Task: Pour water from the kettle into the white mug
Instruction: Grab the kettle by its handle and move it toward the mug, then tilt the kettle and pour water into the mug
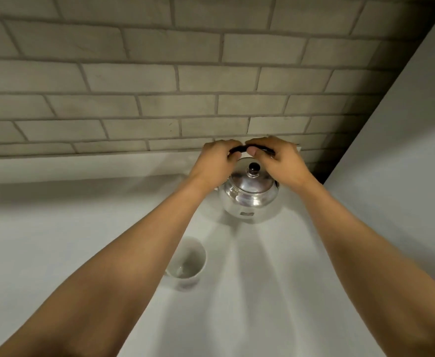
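**Both hands on the kettle handle, mug waiting empty**

The steel kettle [250, 197] stands upright toward the back edge of the white counter [57, 240], near its back right corner where the brick wall [159, 81] meets a plain white side panel [404, 124]. Its lid [251, 180] is seated, with a dark knob on top. The dark handle [239, 148] arches over the lid, and both hands are closed around it: the left hand [215, 161] curls over the left part, the right hand [279, 161] over the right part, thumbs tucked underneath. The kettle looks to be resting on the counter; no lift is evident.

The white mug [187, 262] sits upright nearer the front edge, to the left of the kettle and well apart from it, partly hidden by the left forearm. What shows of its inside looks empty. The kettle's contents cannot be seen with the lid on, and the spout is hidden behind the left hand and wrist, so which way it points is only a guess.

Risks from here, as I judge them:
- The lid seems merely seated; a steep tilt could let it slide off and splash.
- The mug is small and light, so a stream started too fast or from too far above could overshoot the rim.
- The left forearm passes right above the mug and could knock it as the kettle swings over.
- If the water is hot, the bare steel and steam near the knuckles could scald.
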Demonstrator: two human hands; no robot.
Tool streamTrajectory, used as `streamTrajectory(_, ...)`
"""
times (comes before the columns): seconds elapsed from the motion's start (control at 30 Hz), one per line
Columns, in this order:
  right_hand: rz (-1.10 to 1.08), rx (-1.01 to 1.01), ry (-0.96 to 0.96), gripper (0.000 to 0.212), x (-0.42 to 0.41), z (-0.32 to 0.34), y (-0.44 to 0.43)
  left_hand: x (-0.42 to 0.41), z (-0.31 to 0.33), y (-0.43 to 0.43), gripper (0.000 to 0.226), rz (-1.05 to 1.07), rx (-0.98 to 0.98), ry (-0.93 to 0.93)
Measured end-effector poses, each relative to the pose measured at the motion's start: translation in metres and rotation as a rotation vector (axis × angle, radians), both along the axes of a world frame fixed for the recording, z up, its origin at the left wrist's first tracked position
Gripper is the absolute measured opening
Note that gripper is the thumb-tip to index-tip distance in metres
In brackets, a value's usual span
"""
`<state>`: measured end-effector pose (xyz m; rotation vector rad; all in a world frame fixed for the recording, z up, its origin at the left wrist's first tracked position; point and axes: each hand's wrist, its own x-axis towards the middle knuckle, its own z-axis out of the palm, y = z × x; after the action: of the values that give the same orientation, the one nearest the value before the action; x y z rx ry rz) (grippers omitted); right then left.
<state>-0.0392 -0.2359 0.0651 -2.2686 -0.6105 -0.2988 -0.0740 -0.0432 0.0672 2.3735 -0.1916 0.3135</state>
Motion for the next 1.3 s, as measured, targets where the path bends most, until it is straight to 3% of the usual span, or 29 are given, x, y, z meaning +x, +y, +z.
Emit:
streamTrajectory(0.17,0.017,-0.018,-0.052,0.029,-0.048,0.014,-0.018,-0.09,-0.011,-0.013,0.052,0.127,0.037,-0.175)
streamTrajectory(0.4,0.055,-0.038,-0.105,0.032,-0.097,0.018,-0.029,-0.175,-0.061,-0.043,0.065,0.089,0.183,-0.021)
streamTrajectory(0.67,0.024,-0.076,-0.093,0.035,-0.132,0.02,-0.025,-0.199,-0.079,-0.055,0.066,0.076,0.151,-0.093)
streamTrajectory(0.8,0.006,-0.071,-0.072,0.034,-0.145,0.016,-0.017,-0.204,-0.083,-0.053,0.061,0.031,0.232,-0.175)
streamTrajectory(0.97,0.008,-0.107,-0.052,0.034,-0.149,0.012,-0.012,-0.201,-0.091,-0.051,0.064,-0.055,0.261,-0.058)
streamTrajectory(1.3,0.063,-0.212,-0.085,0.034,-0.147,0.036,-0.006,-0.205,-0.088,-0.057,0.061,-0.036,0.064,-0.065)
